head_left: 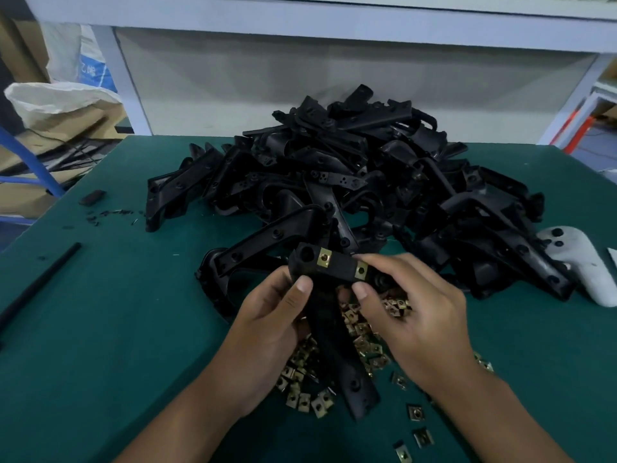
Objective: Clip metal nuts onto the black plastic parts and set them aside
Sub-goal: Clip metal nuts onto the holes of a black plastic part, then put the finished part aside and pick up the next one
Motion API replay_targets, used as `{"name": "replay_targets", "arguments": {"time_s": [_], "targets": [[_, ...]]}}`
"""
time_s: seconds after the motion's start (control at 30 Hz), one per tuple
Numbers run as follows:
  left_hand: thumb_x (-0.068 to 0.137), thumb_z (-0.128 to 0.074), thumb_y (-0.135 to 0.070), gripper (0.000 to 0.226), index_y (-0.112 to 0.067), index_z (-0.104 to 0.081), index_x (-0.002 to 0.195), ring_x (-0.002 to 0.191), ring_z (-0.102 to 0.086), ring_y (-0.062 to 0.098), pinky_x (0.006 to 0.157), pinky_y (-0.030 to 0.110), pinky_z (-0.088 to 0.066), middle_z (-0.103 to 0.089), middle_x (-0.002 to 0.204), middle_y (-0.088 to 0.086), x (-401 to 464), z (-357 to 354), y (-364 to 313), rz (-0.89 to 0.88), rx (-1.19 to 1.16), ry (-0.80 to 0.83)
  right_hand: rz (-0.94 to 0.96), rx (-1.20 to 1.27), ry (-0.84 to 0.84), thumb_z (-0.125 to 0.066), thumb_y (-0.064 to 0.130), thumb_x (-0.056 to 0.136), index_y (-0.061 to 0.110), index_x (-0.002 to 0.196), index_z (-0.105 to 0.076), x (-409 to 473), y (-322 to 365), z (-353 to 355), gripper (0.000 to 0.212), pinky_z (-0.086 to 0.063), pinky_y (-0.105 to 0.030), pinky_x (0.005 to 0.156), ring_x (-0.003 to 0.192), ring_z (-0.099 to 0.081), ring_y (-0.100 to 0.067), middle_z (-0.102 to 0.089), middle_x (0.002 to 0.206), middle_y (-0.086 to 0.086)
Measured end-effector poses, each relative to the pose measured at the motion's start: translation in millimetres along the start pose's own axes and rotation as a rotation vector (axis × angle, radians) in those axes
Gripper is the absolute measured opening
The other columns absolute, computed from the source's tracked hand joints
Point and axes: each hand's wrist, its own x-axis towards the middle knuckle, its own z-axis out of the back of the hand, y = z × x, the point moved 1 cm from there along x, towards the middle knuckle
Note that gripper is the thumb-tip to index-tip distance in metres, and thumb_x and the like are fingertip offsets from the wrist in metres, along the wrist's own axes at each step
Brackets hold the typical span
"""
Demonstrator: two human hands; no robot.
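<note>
— Where was the black plastic part?
— Over the counter's near edge, above the loose metal nuts. The left hand gripped it, thumb curled on top.
— And the right hand?
— It pinched the part's end beside a clipped nut. The pile of black parts sat behind.

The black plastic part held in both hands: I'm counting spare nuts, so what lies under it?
Under the black plastic part, gripped by the left hand and right hand, brass-coloured metal clip nuts lie heaped on the green table mat. Those directly beneath the part and hands are covered and cannot be counted.
</note>
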Motion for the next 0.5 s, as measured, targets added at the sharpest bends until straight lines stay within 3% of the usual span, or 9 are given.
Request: {"name": "replay_targets", "arguments": {"time_s": [0.2,0.3,0.4,0.5], "targets": [[0.077,-0.083,-0.049,0.045,-0.019,-0.074,0.109,0.092,-0.075,0.030,0.075,0.035,-0.062,-0.074,0.111,0.018,2,10,-5,0.001,-0.106,-0.139,-0.032,-0.169,-0.169,-0.063,0.030,0.098,0.008,0.112,-0.072,5,9,71,0.027,-0.044,-0.013,0.081,0.090,-0.063,-0.007,-0.066,0.095,0.008],[0.067,-0.086,-0.057,0.045,-0.030,-0.076,0.102,0.091,-0.076,0.025,0.073,0.037,-0.063,-0.077,0.105,0.009,-2,-14,-8,-0.036,0.068,-0.145,-0.187,-0.179,-0.244,-0.064,0.032,0.097,0.014,0.112,-0.072,-25,25,116,0.024,-0.046,-0.013,0.077,0.090,-0.063,-0.003,-0.069,0.093,0.006],[0.059,-0.088,-0.064,0.058,-0.040,-0.072,0.109,0.105,-0.073,0.020,0.074,0.044,-0.063,-0.075,0.116,0.001,-19,-79,-1,0.013,0.233,0.122,-0.322,-0.175,-0.271,-0.061,0.039,0.098,0.020,0.112,-0.071,-69,52,146,0.026,-0.043,-0.011,0.076,0.087,-0.064,-0.003,-0.066,0.092,0.015],[0.053,-0.081,-0.078,0.060,-0.051,-0.067,0.105,0.096,-0.073,0.005,0.080,0.040,-0.054,-0.078,0.105,-0.011,-49,-160,16,0.226,0.373,0.473,-0.428,-0.212,-0.435,-0.059,0.048,0.098,0.034,0.108,-0.069,-119,75,176,0.021,-0.044,-0.012,0.073,0.083,-0.063,-0.002,-0.066,0.091,0.019]]}}
